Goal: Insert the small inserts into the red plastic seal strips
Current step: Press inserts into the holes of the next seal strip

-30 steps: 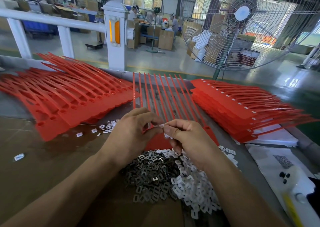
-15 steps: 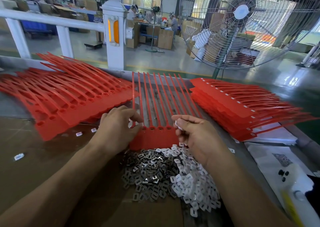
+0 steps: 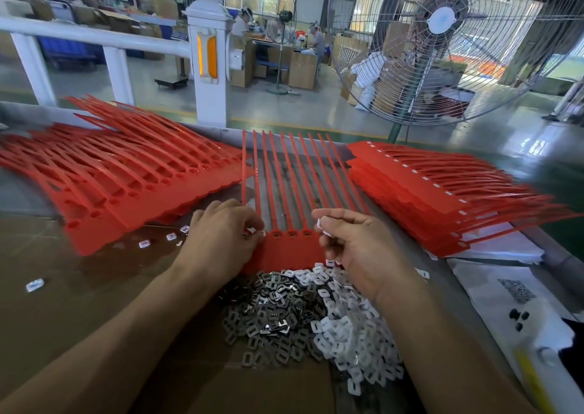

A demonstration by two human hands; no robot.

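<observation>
A: Left hand (image 3: 221,239) pinches an insert at the leftmost socket of the red seal strip (image 3: 294,246) lying mid-counter (image 3: 79,303). We're mid-seating, we judge.

B: Right hand (image 3: 354,243) pinches a spare white insert (image 3: 319,224); next we need it lined up over an empty socket.

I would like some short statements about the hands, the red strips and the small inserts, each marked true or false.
1. The right hand pinches a white insert. True.
2. The left hand is lifted high above the strip sheet. False: its fingers rest on the sheet's left end.
3. The pile of inserts lies nearer the person than the sheet. True.
4. The right stack is blue. False: it is red.
</observation>
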